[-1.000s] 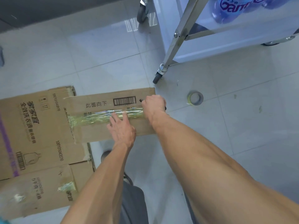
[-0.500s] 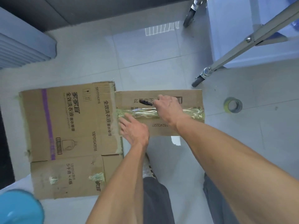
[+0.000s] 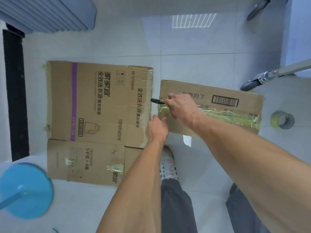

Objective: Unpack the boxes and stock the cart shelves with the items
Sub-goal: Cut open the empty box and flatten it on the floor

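Head view is showing the right hand (image 3: 180, 106) gripping a black cutter (image 3: 157, 101) at the left end of the taped seam (image 3: 227, 115) on the smaller cardboard box (image 3: 218, 125), which is lying on the floor just beside the large detergent carton (image 3: 101, 105). The left hand (image 3: 156, 127) is pressing the lid, fingers (image 3: 164, 119) relaxed. Cardboard looks stiff, tape stringy; lifting it by the bottom edges seems safest.

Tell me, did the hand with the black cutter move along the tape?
Yes. The right hand slid the black cutter along the tape, from the box's roll-side end to its opposite end.
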The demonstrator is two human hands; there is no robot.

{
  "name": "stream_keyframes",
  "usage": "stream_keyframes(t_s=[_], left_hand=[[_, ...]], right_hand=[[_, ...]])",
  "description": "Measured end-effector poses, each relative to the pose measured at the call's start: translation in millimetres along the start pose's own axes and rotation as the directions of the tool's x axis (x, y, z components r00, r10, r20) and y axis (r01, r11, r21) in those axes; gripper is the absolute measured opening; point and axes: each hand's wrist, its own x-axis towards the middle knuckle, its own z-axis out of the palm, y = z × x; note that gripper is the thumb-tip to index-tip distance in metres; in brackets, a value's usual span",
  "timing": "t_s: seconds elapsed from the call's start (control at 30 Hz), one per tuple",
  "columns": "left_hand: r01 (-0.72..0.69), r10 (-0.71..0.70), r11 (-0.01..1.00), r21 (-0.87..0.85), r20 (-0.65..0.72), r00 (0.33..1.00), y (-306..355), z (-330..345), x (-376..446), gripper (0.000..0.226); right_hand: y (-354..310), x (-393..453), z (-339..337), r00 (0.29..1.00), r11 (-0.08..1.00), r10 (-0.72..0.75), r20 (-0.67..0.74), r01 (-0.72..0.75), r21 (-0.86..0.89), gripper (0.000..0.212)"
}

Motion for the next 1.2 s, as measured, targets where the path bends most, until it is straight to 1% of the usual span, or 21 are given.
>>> stream_keyframes(t_s=[0.1,0.23,0.4,0.53,0.67,0.77,0.93,1.0,1.1,1.2], left_hand=[[-0.003,0.003,1.0,0.0,-0.011,1.0,1.9,5.6,1.9,0.036],[0.029,-0.026,0.997,0.076,-0.044,0.999,1.6,10.9,2.8,0.031],[0.038,-0.025,0.987,0.154,-0.08,0.996,2.4,15.6,6.4,0.033],[0.083,-0.066,0.98,0.182,-0.095,0.993,6.8,20.5,6.6,0.032],[0.104,-0.081,0.968,0.229,-0.106,0.991,11.1,21.7,6.4,0.032],[0.115,-0.087,0.962,0.247,-0.122,0.989,16.2,24.3,2.7,0.033],[0.154,-0.125,0.969,0.191,-0.155,0.98,19.6,31.3,-3.2,0.027],[0.149,-0.118,0.971,0.19,-0.165,0.979,18.0,32.4,-4.4,0.027],[0.118,-0.083,0.974,0.191,-0.182,0.98,15.9,32.6,-5.9,0.028],[0.134,-0.105,0.974,0.184,-0.158,0.982,15.3,28.8,-6.5,0.03]], right_hand=[[-4.8,-2.9,1.1,0.999,0.999,-0.033,0.009,0.033,-0.024,0.019],[-8.6,-2.9,2.8,1.0,0.999,0.021,-0.003,-0.021,-0.046,0.017],[-1.2,-11.3,13.4,1.0,0.999,0.021,0.011,-0.021,-0.041,0.014],[4.2,-18.1,16.1,0.999,0.999,0.031,0.033,-0.03,-0.039,0.013],[22.6,-36.0,17.5,0.995,0.996,0.088,0.047,-0.087,-0.029,0.018],[37.1,-48.7,17.1,0.992,0.992,0.121,0.025,-0.121,-0.027,0.019],[30.5,-51.3,18.4,0.977,0.973,0.213,0.005,-0.213,0.092,0.023],[34.4,-54.6,19.6,0.978,0.97,0.21,-0.022,-0.205,0.13,0.021],[38.4,-59.6,20.8,0.982,0.981,0.167,-0.087,-0.156,0.118,0.018],[26.4,-49.5,16.1,0.986,0.984,0.132,-0.098,-0.119,0.13,0.017]])
